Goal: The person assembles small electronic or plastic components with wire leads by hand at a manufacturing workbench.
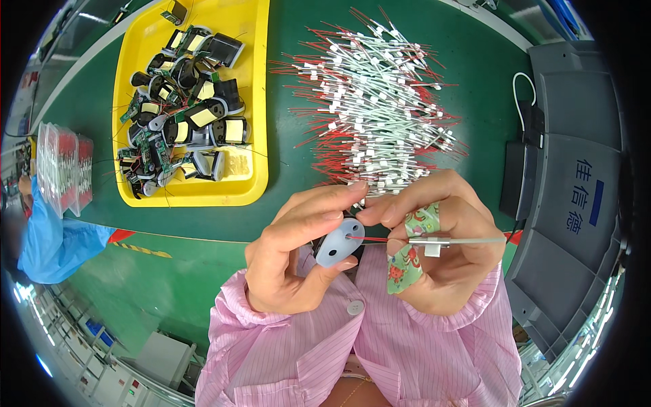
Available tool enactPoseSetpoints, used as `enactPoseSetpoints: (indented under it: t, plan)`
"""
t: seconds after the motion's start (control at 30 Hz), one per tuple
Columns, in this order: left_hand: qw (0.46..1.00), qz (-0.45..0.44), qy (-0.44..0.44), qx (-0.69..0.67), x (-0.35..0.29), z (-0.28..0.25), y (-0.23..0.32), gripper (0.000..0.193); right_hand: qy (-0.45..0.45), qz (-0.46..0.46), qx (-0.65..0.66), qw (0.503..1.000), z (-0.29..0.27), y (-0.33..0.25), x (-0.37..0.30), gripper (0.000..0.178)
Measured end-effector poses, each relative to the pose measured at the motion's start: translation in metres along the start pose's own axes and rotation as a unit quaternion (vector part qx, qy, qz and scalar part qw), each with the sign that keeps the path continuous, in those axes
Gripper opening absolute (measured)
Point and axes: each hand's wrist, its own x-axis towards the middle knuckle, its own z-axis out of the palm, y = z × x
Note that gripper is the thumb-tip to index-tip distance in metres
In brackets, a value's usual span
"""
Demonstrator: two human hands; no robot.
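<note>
Between the fingers and thumb of my left hand (295,247) is a small black housing with a pale blue-grey oval end cap (337,245). Holes show in the cap. A red wire (368,239) runs from one hole across to my right hand (444,244). That hand pinches a wire lead (461,241) with a white connector and a pale sleeve, its tail pointing right. Patterned green tape wraps two of the right fingers. Both hands are close together, in front of my chest, near the table's front edge. How deep the wire sits in the hole is hidden.
A yellow tray (261,136) at the left holds several black housings with circuit boards. Beyond my hands lies a heap of wire leads (380,102) with red ends. Clear boxes (64,169) stand far left, beside a person's blue sleeve (61,234). A grey bin (576,176) is at right.
</note>
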Motion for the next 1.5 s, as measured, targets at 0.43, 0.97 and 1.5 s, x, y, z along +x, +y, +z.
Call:
enactPoseSetpoints:
  t: [0.43,0.97,1.5]
  plan:
    - [0.997,0.032,-0.004,0.068,0.003,0.0,0.001,0.052,-0.024,-0.029,-0.112,0.993,0.003,-0.014,0.005,0.014]
    - [0.99,0.063,-0.028,0.123,0.008,-0.005,0.003,0.045,-0.077,-0.004,-0.21,0.975,0.002,-0.026,0.013,0.021]
    - [0.989,0.071,-0.03,0.126,0.007,-0.007,0.001,0.044,-0.067,-0.127,-0.3,0.943,0.01,-0.019,0.014,0.024]
